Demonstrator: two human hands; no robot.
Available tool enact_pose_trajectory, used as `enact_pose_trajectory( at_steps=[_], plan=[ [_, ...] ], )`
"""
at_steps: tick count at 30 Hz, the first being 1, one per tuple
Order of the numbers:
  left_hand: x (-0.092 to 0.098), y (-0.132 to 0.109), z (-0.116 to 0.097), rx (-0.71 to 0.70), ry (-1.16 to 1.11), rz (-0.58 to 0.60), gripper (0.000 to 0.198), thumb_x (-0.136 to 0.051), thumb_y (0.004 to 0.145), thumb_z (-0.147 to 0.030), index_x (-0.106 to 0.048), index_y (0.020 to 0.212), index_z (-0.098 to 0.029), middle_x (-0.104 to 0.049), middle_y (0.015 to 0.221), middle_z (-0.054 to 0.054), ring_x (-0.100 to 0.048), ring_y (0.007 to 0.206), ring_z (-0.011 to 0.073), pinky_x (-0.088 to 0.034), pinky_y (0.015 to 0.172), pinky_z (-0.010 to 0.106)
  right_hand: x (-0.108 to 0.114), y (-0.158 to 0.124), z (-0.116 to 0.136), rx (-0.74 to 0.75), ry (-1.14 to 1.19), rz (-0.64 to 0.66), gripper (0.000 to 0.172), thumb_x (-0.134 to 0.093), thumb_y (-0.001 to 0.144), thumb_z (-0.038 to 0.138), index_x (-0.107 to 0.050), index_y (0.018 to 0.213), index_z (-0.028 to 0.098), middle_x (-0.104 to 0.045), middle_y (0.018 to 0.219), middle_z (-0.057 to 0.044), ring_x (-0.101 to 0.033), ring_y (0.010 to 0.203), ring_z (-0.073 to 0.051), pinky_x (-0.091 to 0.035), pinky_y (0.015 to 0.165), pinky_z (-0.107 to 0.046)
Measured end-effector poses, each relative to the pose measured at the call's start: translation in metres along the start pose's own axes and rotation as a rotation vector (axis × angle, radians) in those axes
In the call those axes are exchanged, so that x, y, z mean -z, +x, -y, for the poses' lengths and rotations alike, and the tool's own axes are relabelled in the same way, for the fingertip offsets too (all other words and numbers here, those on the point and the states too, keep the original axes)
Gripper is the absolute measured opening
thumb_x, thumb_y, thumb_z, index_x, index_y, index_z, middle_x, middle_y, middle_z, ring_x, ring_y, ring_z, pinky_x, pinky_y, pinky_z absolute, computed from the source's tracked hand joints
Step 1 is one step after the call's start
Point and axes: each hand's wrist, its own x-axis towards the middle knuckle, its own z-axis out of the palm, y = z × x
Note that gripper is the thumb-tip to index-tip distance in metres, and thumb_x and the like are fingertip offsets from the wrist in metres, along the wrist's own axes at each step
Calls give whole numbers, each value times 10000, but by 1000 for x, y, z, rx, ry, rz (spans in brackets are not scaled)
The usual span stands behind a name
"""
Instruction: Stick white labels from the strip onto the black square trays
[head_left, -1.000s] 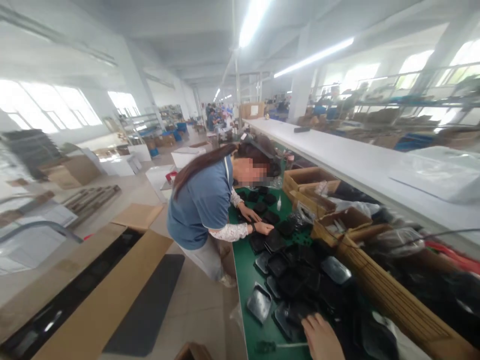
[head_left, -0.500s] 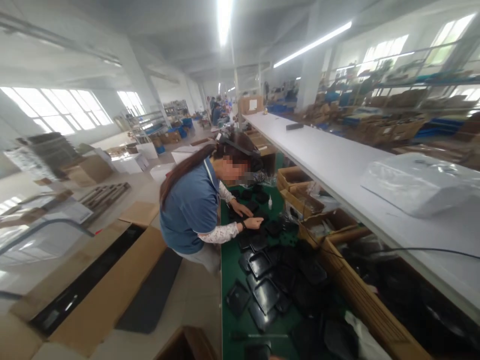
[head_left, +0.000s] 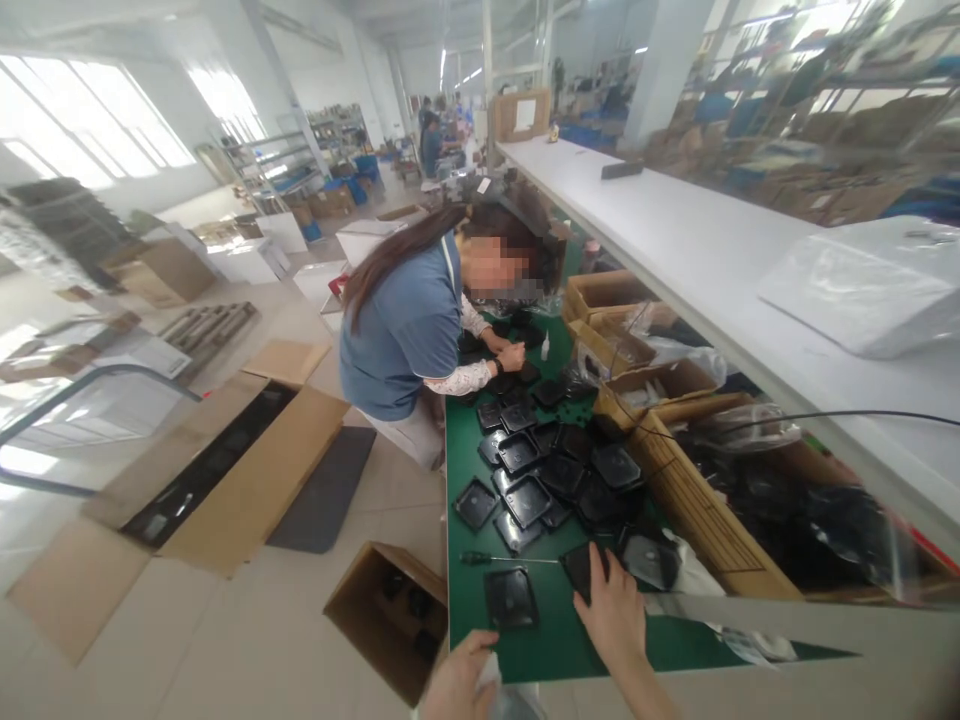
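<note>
The right hand [head_left: 616, 612] rests extended fingers on a black tray [head_left: 576, 568] on the counter [head_left: 555, 650], beside the screwdriver [head_left: 475, 558]. The left hand [head_left: 457, 682], at the counter's front edge, has curled fingers against a pale item [head_left: 489, 672]. Neither grip can be determined.

Glossy plastic trays [head_left: 527, 500] lie beyond the right-hand fingers [head_left: 598, 568]; leftward, a metal screwdriver shaft [head_left: 526, 560]; rightward, a matt cardboard box [head_left: 709, 520].
</note>
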Motion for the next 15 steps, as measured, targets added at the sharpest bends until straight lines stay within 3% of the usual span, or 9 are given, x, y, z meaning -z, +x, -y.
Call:
enact_pose_trajectory(
  at_steps=[3,5,8,10,12,14,15],
  plan=[
    [-19,24,-1,50,116,69,554,-447,710,-50,-668,1214,-107,-512,1486,121,-516,1347,238,-368,1180,316,3,-17,-3,-88,354,-28,666,-588,774,392,-521,1373,108,-572,1271,-207,-544,1157,-388,-444,1006,-543],
    [-31,35,5,55,117,48,550,-431,720,-46,-657,1220,-76,-518,1474,149,-515,1347,234,-361,1185,313,2,-33,-4,-337,785,88,665,-591,738,540,-585,1281,156,-636,1197,-158,-573,1156,-366,-468,1015,-516],
    [-42,41,22,45,79,-45,521,-416,750,-66,-656,1211,-27,-569,1402,209,-521,1336,260,-363,1188,351,-6,-57,-1,-766,1262,325,619,-470,717,720,-642,1015,205,-708,995,-118,-673,1005,-339,-582,822,-456],
    [-43,37,34,50,50,-101,527,-412,766,-82,-644,1234,-15,-579,1384,225,-528,1326,282,-373,1182,378,-13,-68,2,-880,1400,408,613,-459,672,757,-606,893,204,-715,870,-120,-708,913,-321,-592,787,-434],
    [-42,30,45,83,39,-102,541,-424,772,-89,-623,1267,-7,-585,1378,227,-542,1310,290,-388,1170,379,-19,-74,4,-956,1454,481,639,-533,597,761,-582,892,196,-714,817,-115,-722,866,-303,-584,812,-421],
    [-42,22,50,125,22,-86,549,-447,768,-91,-609,1286,-2,-580,1387,223,-545,1309,289,-388,1165,367,-21,-75,6,-983,1346,500,697,-559,567,774,-583,947,191,-716,829,-109,-722,832,-305,-579,778,-426],
    [-43,18,51,153,-8,-95,551,-466,761,-91,-611,1286,-7,-585,1386,216,-543,1312,285,-382,1166,361,-22,-74,7,-921,1230,469,701,-549,586,776,-588,969,190,-718,862,-110,-717,840,-306,-573,773,-426]
  ],
)
